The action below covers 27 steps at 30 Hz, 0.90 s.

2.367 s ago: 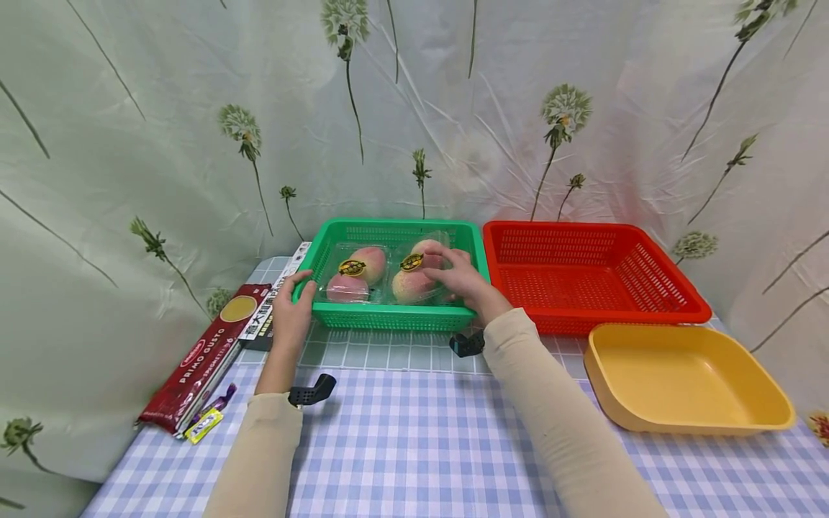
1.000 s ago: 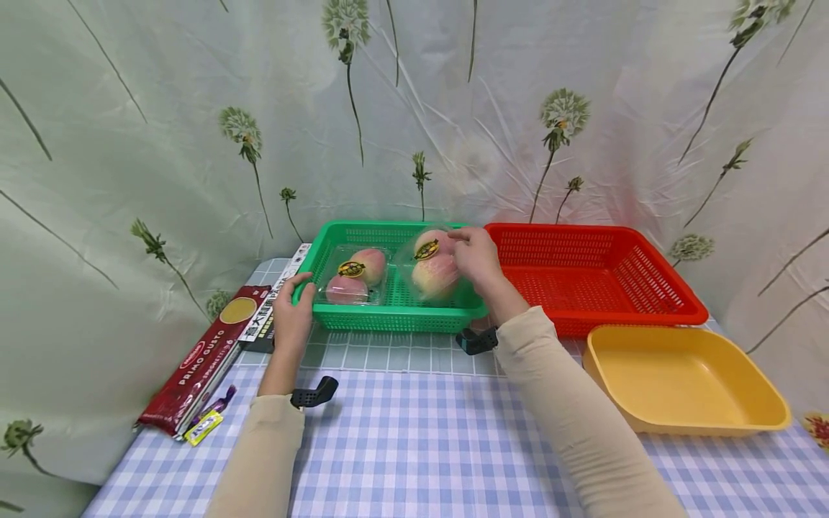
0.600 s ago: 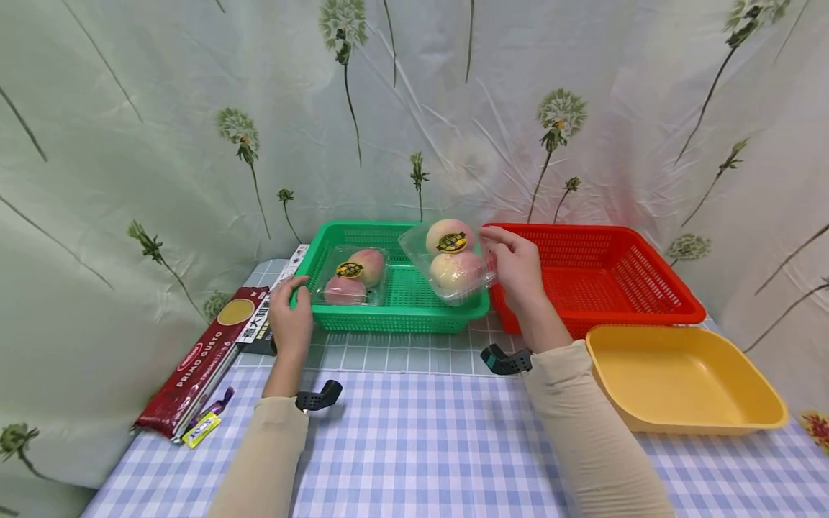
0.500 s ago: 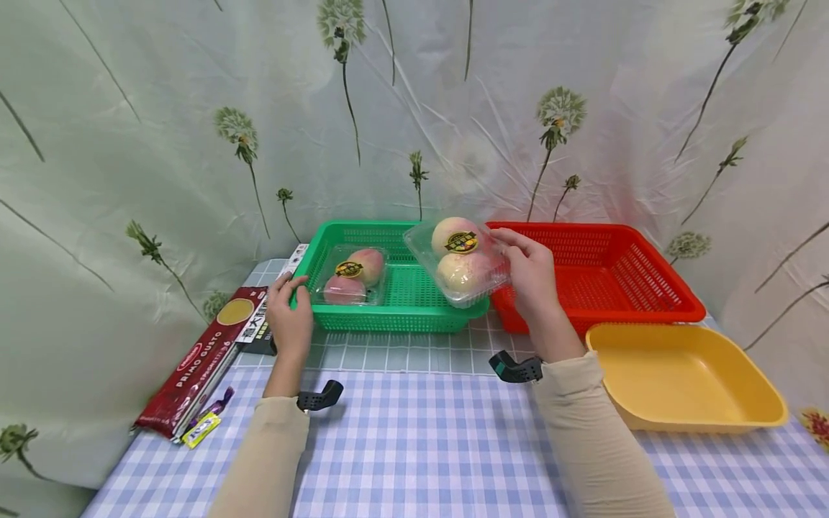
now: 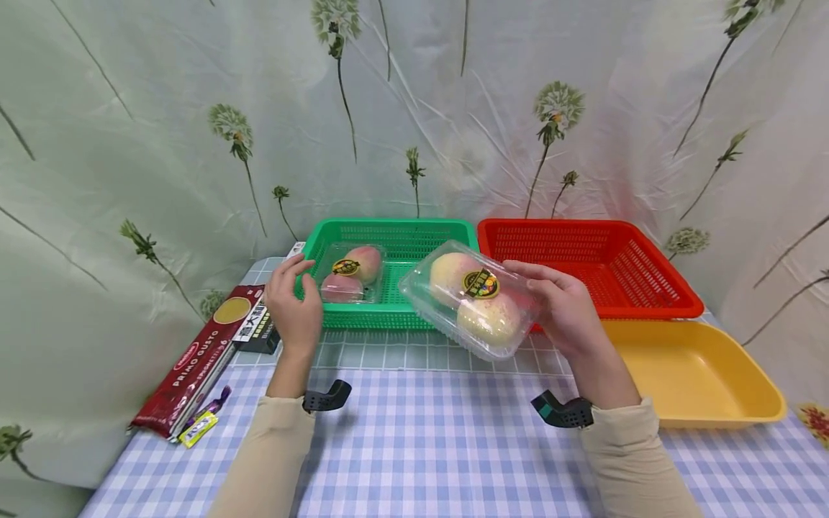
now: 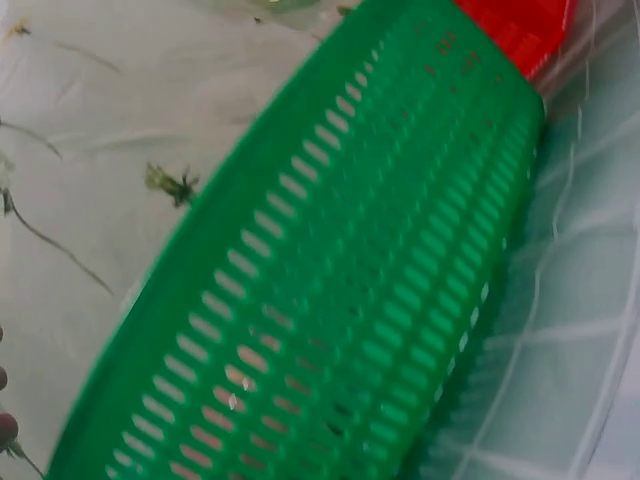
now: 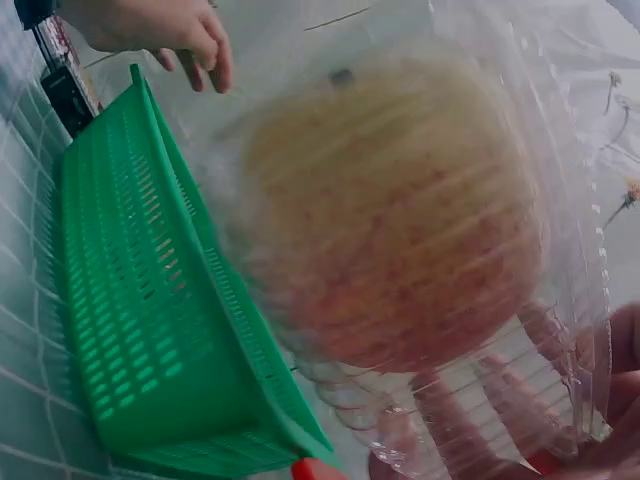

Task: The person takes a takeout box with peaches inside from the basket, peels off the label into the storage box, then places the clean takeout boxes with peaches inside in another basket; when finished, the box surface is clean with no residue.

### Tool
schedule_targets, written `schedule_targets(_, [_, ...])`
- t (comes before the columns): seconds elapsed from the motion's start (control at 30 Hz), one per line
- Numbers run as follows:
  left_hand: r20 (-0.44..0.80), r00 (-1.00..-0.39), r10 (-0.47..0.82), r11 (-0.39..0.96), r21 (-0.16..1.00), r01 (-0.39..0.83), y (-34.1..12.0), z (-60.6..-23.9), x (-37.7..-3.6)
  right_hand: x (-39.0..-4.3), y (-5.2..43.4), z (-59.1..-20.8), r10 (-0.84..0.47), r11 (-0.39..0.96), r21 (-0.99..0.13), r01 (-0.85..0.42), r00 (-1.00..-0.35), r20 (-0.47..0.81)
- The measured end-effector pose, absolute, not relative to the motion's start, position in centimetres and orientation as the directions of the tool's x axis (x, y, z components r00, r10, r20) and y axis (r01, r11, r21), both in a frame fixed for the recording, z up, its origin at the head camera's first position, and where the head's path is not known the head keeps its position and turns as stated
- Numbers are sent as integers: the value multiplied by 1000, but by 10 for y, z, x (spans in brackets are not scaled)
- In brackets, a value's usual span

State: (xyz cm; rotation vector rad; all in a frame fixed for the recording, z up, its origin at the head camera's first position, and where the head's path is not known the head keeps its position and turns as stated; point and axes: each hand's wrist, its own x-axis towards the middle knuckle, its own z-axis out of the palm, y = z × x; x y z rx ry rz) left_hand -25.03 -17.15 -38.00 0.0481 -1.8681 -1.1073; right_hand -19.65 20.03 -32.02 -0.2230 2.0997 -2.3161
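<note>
My right hand [image 5: 570, 309] grips the right edge of a clear plastic box of peaches [image 5: 476, 298], held tilted in the air in front of the baskets. Two pale pink-yellow peaches and a black-and-gold label show through its lid. In the right wrist view, fingers [image 7: 470, 420] spread under the ribbed plastic beside a blurred peach [image 7: 400, 210]. My left hand [image 5: 294, 302] hovers at the left end of the green basket [image 5: 382, 316], fingers loosely bent and holding nothing. A second peach box [image 5: 352, 273] lies inside that basket.
A red basket [image 5: 589, 313] stands right of the green one, with a yellow tub [image 5: 699, 374] in front of it. On the left lie a red spaghetti packet [image 5: 194, 367], a black box [image 5: 259, 342] and small wrapped candies [image 5: 199, 429]. A patterned curtain [image 5: 414, 108] hangs behind.
My right hand has lifted one peach box out of the green basket and brought it right and nearer, tilting it. My left hand has come off the basket's rim.
</note>
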Motion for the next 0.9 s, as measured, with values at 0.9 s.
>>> schedule_targets(0.9, [346,-755,556,157,849,505,-121,-352,-214,-201,201,-376,-643,49,-962,-270,-746,177])
